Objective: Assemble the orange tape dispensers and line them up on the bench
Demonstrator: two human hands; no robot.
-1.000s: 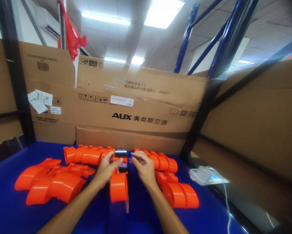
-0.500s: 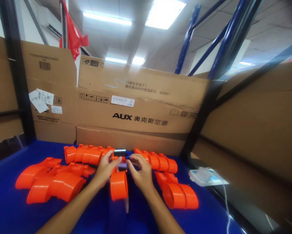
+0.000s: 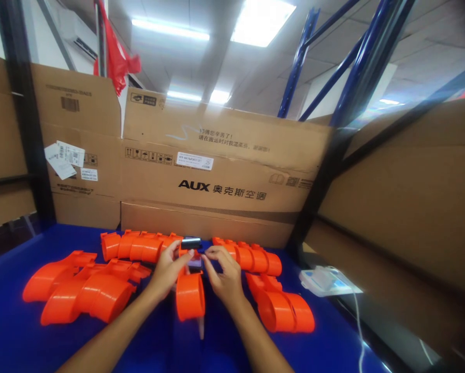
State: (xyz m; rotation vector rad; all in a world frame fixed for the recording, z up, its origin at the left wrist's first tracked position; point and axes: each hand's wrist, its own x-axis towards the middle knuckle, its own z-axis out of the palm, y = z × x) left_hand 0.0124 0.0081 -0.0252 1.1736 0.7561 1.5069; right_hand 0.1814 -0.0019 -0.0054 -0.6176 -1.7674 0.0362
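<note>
Rings (image 3: 104, 300) on table (image 3: 147, 347) left and right, hands (image 3: 167, 270) between, cardboard (image 3: 220, 173) behind

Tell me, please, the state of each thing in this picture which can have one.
Left hand: closed on an orange part
Right hand: fingertips pinched
Small blue piece: at the right fingertips; whether fastened, cannot tell
Left orange pieces: lying clustered
Ceiling light: on
Air conditioner: on or off, cannot tell
Cardboard: upright, creased
Red plastic: hanging, crumpled
</note>
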